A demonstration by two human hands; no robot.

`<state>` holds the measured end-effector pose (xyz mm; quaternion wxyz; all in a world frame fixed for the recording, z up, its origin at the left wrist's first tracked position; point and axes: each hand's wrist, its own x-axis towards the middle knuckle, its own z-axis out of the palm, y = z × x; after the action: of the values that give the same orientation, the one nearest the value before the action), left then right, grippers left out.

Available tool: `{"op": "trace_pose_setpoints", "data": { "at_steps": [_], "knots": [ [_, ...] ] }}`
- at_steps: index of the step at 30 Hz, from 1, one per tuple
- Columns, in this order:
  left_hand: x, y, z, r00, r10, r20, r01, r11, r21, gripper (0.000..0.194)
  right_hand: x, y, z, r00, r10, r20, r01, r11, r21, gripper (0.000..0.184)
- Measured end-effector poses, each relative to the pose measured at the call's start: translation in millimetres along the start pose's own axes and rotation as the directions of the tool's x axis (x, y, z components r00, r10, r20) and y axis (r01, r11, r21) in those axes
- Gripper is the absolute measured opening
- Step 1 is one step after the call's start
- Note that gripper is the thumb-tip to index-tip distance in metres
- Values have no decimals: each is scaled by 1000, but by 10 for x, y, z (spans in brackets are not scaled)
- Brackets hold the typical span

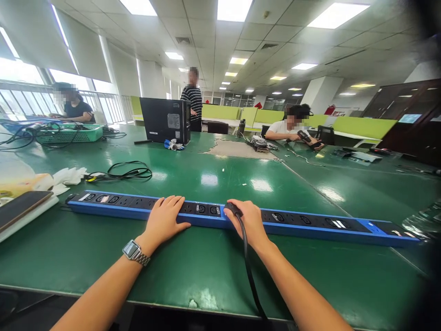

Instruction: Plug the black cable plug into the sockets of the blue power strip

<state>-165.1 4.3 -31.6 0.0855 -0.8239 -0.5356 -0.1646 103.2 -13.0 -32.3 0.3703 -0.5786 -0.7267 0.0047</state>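
Note:
A long blue power strip [203, 221] with a black socket face lies across the green table in front of me. My left hand [165, 218] rests on it left of the middle, fingers stretched over the sockets and thumb along the near edge. Just right of the middle, my right hand [250, 220] grips a black plug [233, 209] at the strip's face. From the plug a thick black power cord [247, 262] runs down over the table's front edge. Whether the plug sits in a socket is hidden by my fingers.
At left lie a phone [24, 209], white tissues [69, 177] and a coiled black cable [127, 171]. Farther back stand a green basket [81, 134] with cables and a black computer case [161, 120]. A person [284, 128] sits at the far right side; two others are beyond the table.

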Motion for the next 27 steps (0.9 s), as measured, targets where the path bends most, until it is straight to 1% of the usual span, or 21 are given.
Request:
{"op": "trace_pose_setpoints", "data": {
  "at_steps": [4, 6, 7, 8, 10, 12, 13, 14, 16, 18, 19, 21, 24, 25, 27],
  "knots": [
    [7, 0, -13, 1000, -20, -9, 19, 999, -39, 70, -2, -133, 10, 999, -47, 7, 48, 993, -106, 20],
    [26, 43, -22, 999, -15, -35, 11, 995, -104, 70, -16, -158, 16, 998, -70, 2, 70, 989, -130, 20],
    [42, 89, -25, 999, 7, -53, -15, 988, -152, 69, -30, -151, 19, 997, -78, 4, 78, 987, -137, 22],
    [63, 154, -26, 997, 41, -71, -55, 977, -206, 66, -49, -130, 19, 997, -78, 3, 78, 986, -146, 27],
    [123, 342, -16, 988, 115, -108, -144, 937, -319, 61, -102, -49, 11, 999, -42, -19, 38, 983, -179, 48],
    [206, 579, 13, 979, 148, -137, -192, 894, -405, 60, -171, 66, -7, 999, 15, -40, -23, 973, -230, 70],
    [253, 700, 35, 978, 151, -144, -199, 881, -430, 60, -207, 126, -17, 999, 35, -38, -44, 965, -258, 75],
    [301, 812, 61, 978, 150, -145, -199, 875, -441, 60, -241, 179, -25, 999, 44, -28, -50, 956, -288, 76],
    [386, 989, 122, 981, 136, -136, -183, 881, -437, 52, -297, 254, -31, 999, 34, 6, -30, 938, -346, 68],
    [442, 1088, 187, 985, 109, -135, -158, 884, -439, 40, -327, 279, -24, 999, 33, 21, -22, 920, -390, 63],
    [455, 1111, 218, 985, 94, -145, -150, 881, -448, 36, -333, 277, -18, 999, 38, 23, -25, 914, -405, 62],
    [458, 1131, 265, 980, 79, -184, -157, 871, -465, 33, -333, 261, -8, 999, 46, 26, -31, 908, -417, 60],
    [445, 1139, 272, 961, 79, -267, -203, 855, -478, 32, -325, 245, -4, 999, 45, 19, -33, 910, -413, 57],
    [445, 1135, 253, 950, 52, -308, -207, 842, -498, 31, -324, 245, -5, 999, 44, 18, -33, 912, -410, 57],
    [451, 1084, 196, 918, -53, -392, -192, 807, -558, 30, -323, 249, -8, 999, 50, 22, -36, 913, -405, 57]
  ]
}}
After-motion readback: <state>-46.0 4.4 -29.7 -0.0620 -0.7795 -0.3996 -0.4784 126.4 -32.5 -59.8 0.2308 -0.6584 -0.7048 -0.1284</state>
